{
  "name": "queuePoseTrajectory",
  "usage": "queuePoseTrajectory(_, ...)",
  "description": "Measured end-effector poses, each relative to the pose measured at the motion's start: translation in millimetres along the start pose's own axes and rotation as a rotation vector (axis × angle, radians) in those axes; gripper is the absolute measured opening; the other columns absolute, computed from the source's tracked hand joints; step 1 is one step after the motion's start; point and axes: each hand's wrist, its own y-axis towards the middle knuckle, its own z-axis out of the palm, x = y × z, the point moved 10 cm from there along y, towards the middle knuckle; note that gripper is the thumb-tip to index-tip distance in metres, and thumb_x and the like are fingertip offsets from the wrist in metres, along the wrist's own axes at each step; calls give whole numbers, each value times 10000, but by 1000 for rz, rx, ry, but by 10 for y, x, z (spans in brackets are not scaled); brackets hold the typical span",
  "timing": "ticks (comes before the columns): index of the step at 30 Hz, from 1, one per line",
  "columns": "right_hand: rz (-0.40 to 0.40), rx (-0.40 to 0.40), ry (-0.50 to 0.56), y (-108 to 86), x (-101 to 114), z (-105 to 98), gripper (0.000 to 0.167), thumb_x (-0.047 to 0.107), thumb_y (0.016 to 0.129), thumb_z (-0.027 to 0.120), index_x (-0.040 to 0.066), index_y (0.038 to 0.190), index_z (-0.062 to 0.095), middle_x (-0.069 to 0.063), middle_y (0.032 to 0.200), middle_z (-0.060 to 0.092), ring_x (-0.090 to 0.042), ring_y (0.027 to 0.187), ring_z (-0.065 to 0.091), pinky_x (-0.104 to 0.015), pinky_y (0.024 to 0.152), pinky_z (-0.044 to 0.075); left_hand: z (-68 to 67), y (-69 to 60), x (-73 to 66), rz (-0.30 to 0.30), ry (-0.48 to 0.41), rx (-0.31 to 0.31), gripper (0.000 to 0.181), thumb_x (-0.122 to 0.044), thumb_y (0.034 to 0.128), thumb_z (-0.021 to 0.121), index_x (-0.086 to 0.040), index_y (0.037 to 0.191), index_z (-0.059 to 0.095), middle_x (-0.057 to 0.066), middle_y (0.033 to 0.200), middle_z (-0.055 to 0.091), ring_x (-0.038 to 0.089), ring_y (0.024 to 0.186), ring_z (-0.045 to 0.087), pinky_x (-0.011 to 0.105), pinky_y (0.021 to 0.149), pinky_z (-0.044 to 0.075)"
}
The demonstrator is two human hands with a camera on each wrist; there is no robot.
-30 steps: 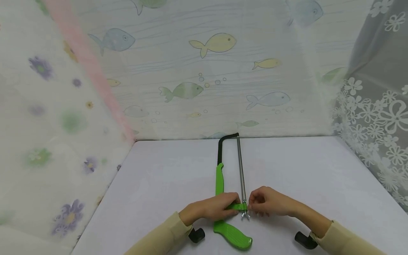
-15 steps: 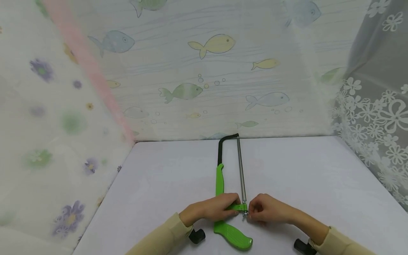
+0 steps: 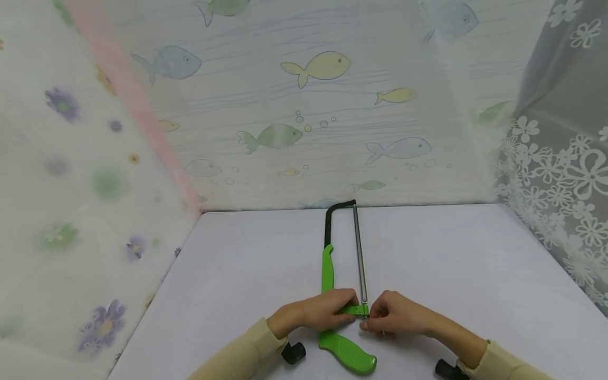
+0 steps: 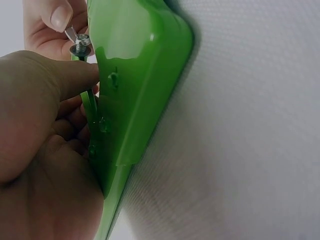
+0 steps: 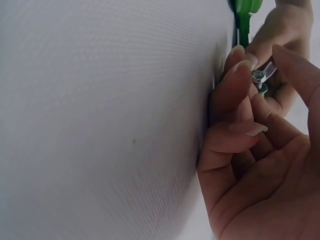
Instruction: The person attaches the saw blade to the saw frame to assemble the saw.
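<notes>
A hacksaw with a green handle [image 3: 349,354] lies flat, its blade side to the right and its black front end pointing away. My left hand [image 3: 315,311] grips the green frame near the handle, thumb and fingers around its short crosspiece [image 3: 357,310]. At the blade's near end, my right hand [image 3: 404,314] has thumb and fingers around the metal wing nut [image 4: 81,42], hiding most of it in the head view. The right wrist view shows the wing nut [image 5: 259,76] between the thumb and fingertips of my right hand [image 5: 270,170].
The saw rests on a white tabletop [image 3: 247,248]. Behind it hangs a curtain with fish [image 3: 328,63]; a flowered curtain [image 3: 106,179] stands at the left and a grey lace one [image 3: 560,68] at the right.
My right hand has moved slightly down and left, and its fingertips have closed over the wing nut, which was in plain view before. My left hand and the saw have stayed put.
</notes>
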Motion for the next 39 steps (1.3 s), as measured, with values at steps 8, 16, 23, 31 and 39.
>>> queuePoseTrajectory(8,0,-1,-10,2,19,-1,336,264,975,703,31,735,724,-45,621,653,-56,507,526,-218,479,444,2,6,4,9,-2,-2,72,-140,1052,586,-121,1113,554,-91,1033,580,-11,896,501,144,794,447)
queuePoseTrajectory(16,14,4,0,-13,-18,-15,333,265,982,696,37,741,730,-47,631,658,-70,512,533,-222,483,448,7,9,19,2,2,3,83,-151,1052,588,-120,1119,552,-103,990,546,-4,872,490,147,779,439)
queuePoseTrajectory(23,2,16,17,-17,-10,-16,321,257,986,690,34,760,738,-25,632,656,-55,519,537,-218,490,453,7,8,29,-6,-3,4,97,-152,1051,590,-117,1133,551,-107,979,535,-5,859,482,148,765,436)
queuePoseTrajectory(31,20,28,33,-37,-1,-12,308,257,989,684,30,788,736,9,645,648,-51,539,545,-220,508,464,6,2,19,-11,-10,6,95,-155,1054,586,-117,1133,548,-105,980,536,2,865,484,154,772,438)
queuePoseTrajectory(39,33,26,57,-76,-1,-31,247,207,987,676,23,830,730,-11,665,629,-71,555,523,-208,507,412,-5,2,14,-4,-2,1,88,-152,1053,587,-120,1125,549,-106,980,533,1,867,484,150,773,436)
